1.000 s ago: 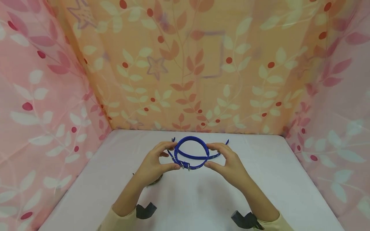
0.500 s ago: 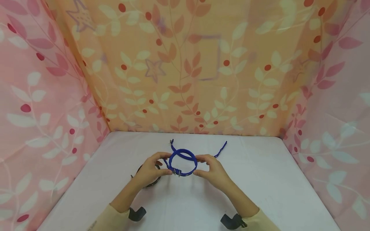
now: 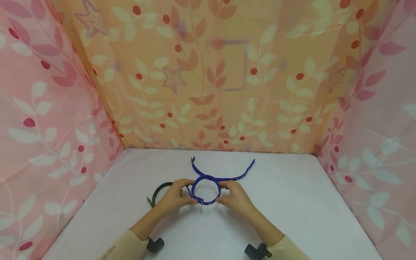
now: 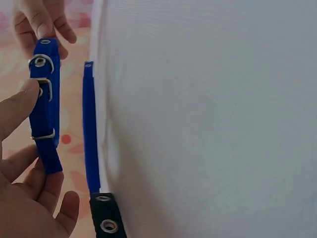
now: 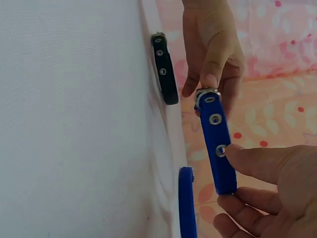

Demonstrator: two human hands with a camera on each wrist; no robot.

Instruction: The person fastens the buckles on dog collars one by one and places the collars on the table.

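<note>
A blue collar (image 3: 218, 195), buckled into a ring, is held between both hands above the white table. My left hand (image 3: 175, 195) pinches its left side by the metal buckle (image 4: 44, 89), with the loose strap end hanging at the fingers. The thumb and fingers of my right hand (image 3: 236, 196) pinch the opposite side, near the metal eyelets (image 5: 215, 119). Behind the ring, a second blue collar (image 3: 232, 179) lies unbuckled in a wide curve on the table. A black collar (image 3: 159, 187) with eyelets lies to the left, partly hidden behind my left hand.
The white table (image 3: 292, 202) has its far edge against an orange leaf-patterned curtain (image 3: 208, 72). Pink patterned curtains (image 3: 48, 126) close in the left and right sides.
Both hands have lowered the ringed blue collar toward me and a little left. More of the black collar and the second blue collar now shows.
</note>
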